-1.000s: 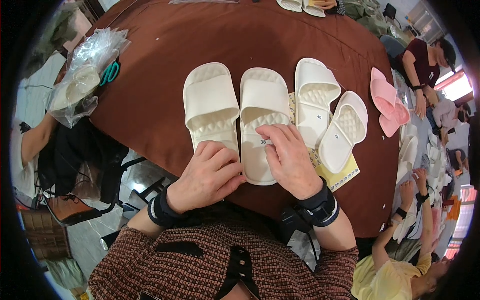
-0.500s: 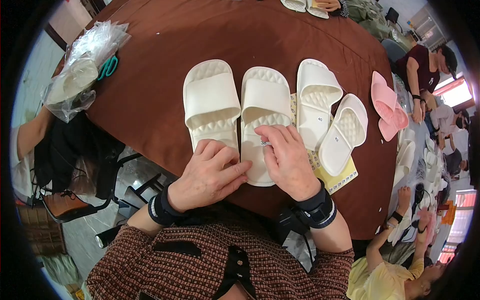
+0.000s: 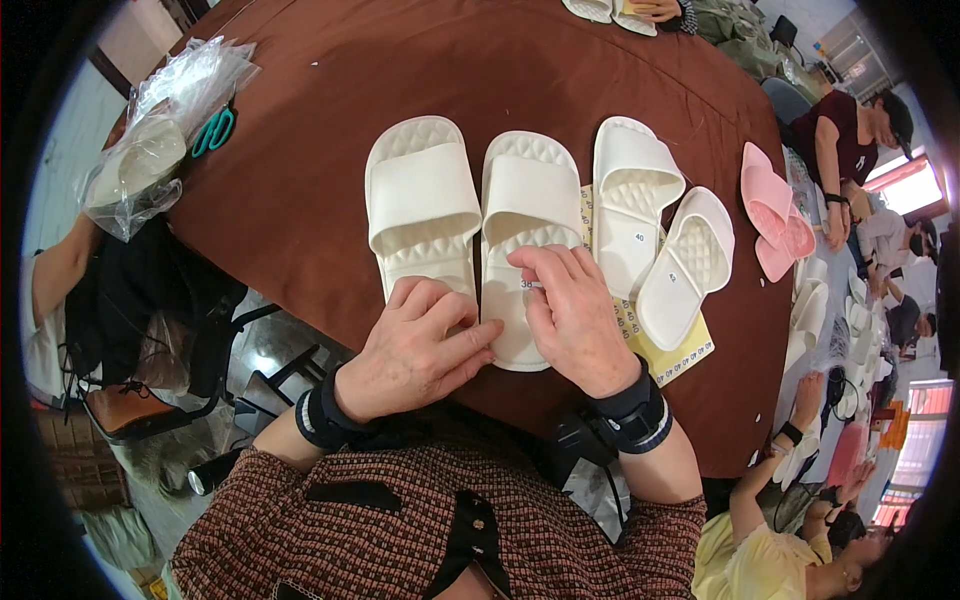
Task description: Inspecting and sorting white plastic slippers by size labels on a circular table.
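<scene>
Side by side before me lie a white slide slipper [image 3: 420, 200] on the left and a second white slipper [image 3: 530, 190], heels toward me. My left hand [image 3: 415, 345] rests over the left slipper's heel. Its fingers are curled, and thumb and forefinger come close together beside the second slipper's heel. Whatever they pinch cannot be made out. My right hand [image 3: 580, 320] lies on the second slipper's insole, fingers bent, with forefinger and thumb apart. A small size sticker [image 3: 527, 284] shows on the insole between them.
Two more white slippers [image 3: 630, 190] lie to the right, partly on a yellow sticker sheet [image 3: 690, 350]. Beyond are pink slippers [image 3: 770, 205]. Teal-handled scissors [image 3: 214, 131] and a bagged slipper [image 3: 140, 165] lie at the left edge of the brown-covered table [image 3: 330, 80]. Several people work at the right.
My hands and the slippers stay almost still. The bagged slipper at the left, near another person's arm, has shifted slightly left. A person at the lower right has moved an arm.
</scene>
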Available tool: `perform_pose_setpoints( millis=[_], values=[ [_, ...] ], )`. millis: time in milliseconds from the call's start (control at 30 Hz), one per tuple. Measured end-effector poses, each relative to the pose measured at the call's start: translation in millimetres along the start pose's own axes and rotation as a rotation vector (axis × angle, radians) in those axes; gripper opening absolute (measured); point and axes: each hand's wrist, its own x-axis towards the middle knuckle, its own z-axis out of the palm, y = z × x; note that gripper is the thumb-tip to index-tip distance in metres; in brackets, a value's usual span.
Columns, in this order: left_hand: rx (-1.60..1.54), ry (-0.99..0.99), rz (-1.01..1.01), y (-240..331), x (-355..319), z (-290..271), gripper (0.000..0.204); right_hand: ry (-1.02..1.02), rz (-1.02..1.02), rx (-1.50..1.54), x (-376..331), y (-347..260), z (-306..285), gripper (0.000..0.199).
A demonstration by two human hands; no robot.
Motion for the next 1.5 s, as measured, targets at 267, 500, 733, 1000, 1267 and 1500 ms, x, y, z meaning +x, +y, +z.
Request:
perform_pose_setpoints(
  millis=[267,500,733,1000,1267,1500],
  values=[
    [-0.002,0.000,-0.008,0.3,-0.9,0.5,0.030,-0.013,0.008,0.001,0.6,-1.0,-0.9,0.037],
    [-0.005,-0.005,-0.004,0.3,-2.0,1.2,0.036,0.002,0.010,0.024,-0.8,1.7,1.6,0.039],
    [0.013,0.005,0.002,0.3,-1.0,0.5,0.031,-0.035,0.015,-0.025,-0.8,-1.7,-0.4,0.039],
    [0.007,0.013,0.001,0.7,-1.0,0.7,0.030,-0.023,-0.013,-0.015,-0.6,0.4,0.8,0.039],
    [0.003,0.023,0.000,0.2,-0.1,0.9,0.029,-0.001,0.005,0.009,-1.4,1.4,3.1,0.039],
    [0.004,0.015,-0.002,1.4,-1.2,-0.1,0.029,-0.014,-0.011,-0.008,-0.5,-4.0,0.0,0.038]
  ],
)
